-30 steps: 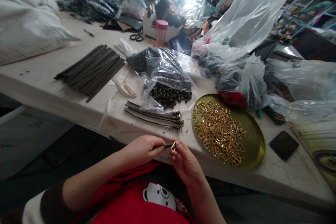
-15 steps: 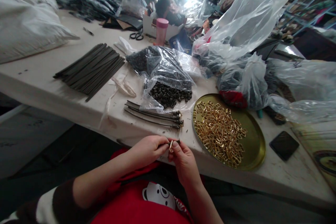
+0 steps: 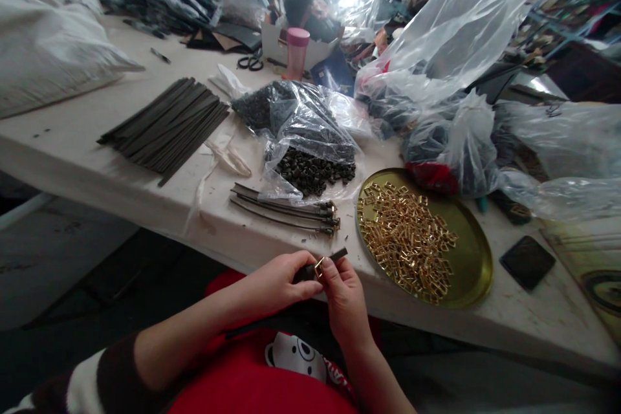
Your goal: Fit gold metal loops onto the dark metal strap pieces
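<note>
At the table's front edge my two hands meet around a dark strap (image 3: 341, 252) and a small gold buckle (image 3: 319, 268). My left hand (image 3: 286, 278) is closed on the strap left of the buckle. My right hand (image 3: 345, 291) pinches the buckle, and the strap's end sticks out past its fingers. Just beyond lie several straps with buckles (image 3: 286, 210) on their right ends. A round brass-coloured tray (image 3: 473, 272) on the right bears a heap of gold buckles (image 3: 407, 239). Small black loops (image 3: 315, 171) spill from a clear plastic bag (image 3: 310, 113).
A bundle of dark strips (image 3: 165, 126) lies on the left, near a large white sack (image 3: 48, 39). Behind stand a pink-lidded cup (image 3: 297, 55) and black scissors (image 3: 250, 63). Plastic bags (image 3: 451, 142) crowd the back right. A flat black object (image 3: 527, 262) lies right of the tray.
The strap's end now shows well past my right fingers, pointing up and right. The buckle has turned and lies around the strap. My left thumb has moved closer to the buckle.
</note>
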Demonstrator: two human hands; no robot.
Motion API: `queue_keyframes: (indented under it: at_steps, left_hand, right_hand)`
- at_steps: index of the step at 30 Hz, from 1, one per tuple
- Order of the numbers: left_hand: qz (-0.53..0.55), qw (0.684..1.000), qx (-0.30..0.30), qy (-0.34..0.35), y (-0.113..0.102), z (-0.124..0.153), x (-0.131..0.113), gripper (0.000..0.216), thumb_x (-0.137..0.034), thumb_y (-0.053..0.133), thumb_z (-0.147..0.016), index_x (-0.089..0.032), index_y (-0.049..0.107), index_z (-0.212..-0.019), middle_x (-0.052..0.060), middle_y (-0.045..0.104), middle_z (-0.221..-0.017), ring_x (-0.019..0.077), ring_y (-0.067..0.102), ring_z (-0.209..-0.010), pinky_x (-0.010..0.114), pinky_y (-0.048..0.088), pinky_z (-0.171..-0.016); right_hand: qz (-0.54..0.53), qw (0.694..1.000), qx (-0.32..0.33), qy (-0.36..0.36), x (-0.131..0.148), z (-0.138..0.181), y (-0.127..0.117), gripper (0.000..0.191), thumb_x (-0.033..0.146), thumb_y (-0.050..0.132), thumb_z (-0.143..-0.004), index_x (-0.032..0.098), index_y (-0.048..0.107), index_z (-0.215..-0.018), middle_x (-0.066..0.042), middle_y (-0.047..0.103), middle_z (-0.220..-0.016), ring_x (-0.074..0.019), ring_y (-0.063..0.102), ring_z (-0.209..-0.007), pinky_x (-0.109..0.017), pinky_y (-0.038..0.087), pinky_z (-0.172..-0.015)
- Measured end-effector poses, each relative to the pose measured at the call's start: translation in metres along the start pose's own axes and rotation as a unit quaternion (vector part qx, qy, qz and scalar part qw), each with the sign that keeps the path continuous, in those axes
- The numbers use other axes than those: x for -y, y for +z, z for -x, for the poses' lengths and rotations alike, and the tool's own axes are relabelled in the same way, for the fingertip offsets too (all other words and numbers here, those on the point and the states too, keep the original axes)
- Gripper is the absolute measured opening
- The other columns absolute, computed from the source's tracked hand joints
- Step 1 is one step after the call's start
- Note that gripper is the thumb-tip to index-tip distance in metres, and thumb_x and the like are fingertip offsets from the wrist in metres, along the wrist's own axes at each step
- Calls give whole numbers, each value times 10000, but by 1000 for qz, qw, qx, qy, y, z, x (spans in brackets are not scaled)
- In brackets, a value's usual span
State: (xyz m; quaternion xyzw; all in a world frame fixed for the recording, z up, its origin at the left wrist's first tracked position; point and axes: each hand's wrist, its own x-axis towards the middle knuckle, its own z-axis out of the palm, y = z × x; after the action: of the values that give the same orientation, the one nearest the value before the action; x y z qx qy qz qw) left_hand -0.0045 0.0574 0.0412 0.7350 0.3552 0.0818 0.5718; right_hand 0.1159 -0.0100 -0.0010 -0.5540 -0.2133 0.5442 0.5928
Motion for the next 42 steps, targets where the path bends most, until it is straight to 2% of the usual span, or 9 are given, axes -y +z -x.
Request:
queue_keyframes:
  at_steps: [9, 18, 21, 24, 26, 30, 33, 37, 42]
  left_hand:
    - [25, 998, -43, -43, 5, -1, 8, 179, -257, 416, -772, -157, 557, -725, -31, 548, -654, 118, 480, -621, 201, 356, -559]
    - [49, 997, -40, -40, 4, -3, 8, 140, -227, 419, -731, -161, 530, -677, -42, 516, -628, 107, 457, -614, 197, 346, -566]
    - [65, 996, -40, -50, 7, -4, 12, 131, -233, 418, -730, -162, 507, -665, -50, 484, -602, 101, 437, -593, 193, 335, -545]
    - [53, 995, -59, -63, 9, -5, 15, 136, -247, 414, -733, -164, 491, -659, -48, 477, -607, 105, 438, -599, 195, 328, -535]
    - [26, 995, -73, -63, 9, -4, 15, 146, -256, 411, -738, -163, 499, -667, -41, 497, -625, 111, 452, -614, 201, 327, -539]
    - [-2, 997, -51, -60, 7, -2, 10, 187, -304, 415, -753, -165, 510, -671, -45, 504, -608, 110, 452, -584, 206, 311, -514]
    - [-4, 997, -30, -66, 6, -2, 8, 206, -321, 412, -756, -165, 503, -658, -51, 485, -582, 106, 444, -559, 205, 300, -494]
    - [-28, 997, -25, -74, 8, 1, 7, 197, -324, 435, -741, -160, 509, -661, -37, 513, -622, 122, 470, -606, 205, 305, -501]
    - [-37, 998, 10, -59, 6, 11, -2, 208, -329, 436, -760, -151, 543, -780, -5, 581, -729, 144, 508, -678, 216, 362, -562]
  right_hand:
    - [89, 994, -16, -65, 0, 6, 2, 198, 368, 568, -768, 176, 567, -719, 42, 504, -597, -92, 443, -551, -209, 374, -542]
    - [60, 998, -9, -29, -3, 1, -1, 232, 372, 497, -817, 192, 463, -674, 61, 425, -561, -87, 392, -512, -211, 354, -514]
    - [197, 972, -35, -125, -2, 2, -1, 202, 341, 478, -829, 189, 488, -695, 43, 459, -589, -106, 428, -542, -227, 361, -531]
    - [334, 902, -47, -268, -2, 5, -5, 105, 265, 529, -801, 190, 531, -728, 18, 527, -650, -128, 486, -612, -247, 380, -584]
    - [355, 882, -15, -309, 1, 7, -9, 66, 247, 533, -799, 194, 545, -762, 7, 546, -679, -136, 506, -639, -254, 390, -599]
    - [269, 924, 75, -259, 13, 11, -18, 255, 306, 349, -886, 195, 570, -822, -11, 536, -706, -143, 515, -656, -265, 407, -593]
    - [244, 941, 122, -201, 24, 11, -21, 209, 281, 388, -881, 208, 585, -877, -5, 542, -719, -135, 521, -663, -257, 416, -608]
    - [306, 909, 209, -190, 32, 9, -22, 135, 246, 498, -832, 225, 608, -907, -12, 553, -778, -142, 532, -723, -261, 417, -645]
    - [336, 893, 209, -212, 35, 9, -23, 57, 236, 547, -798, 206, 587, -771, -2, 522, -734, -137, 514, -698, -254, 407, -631]
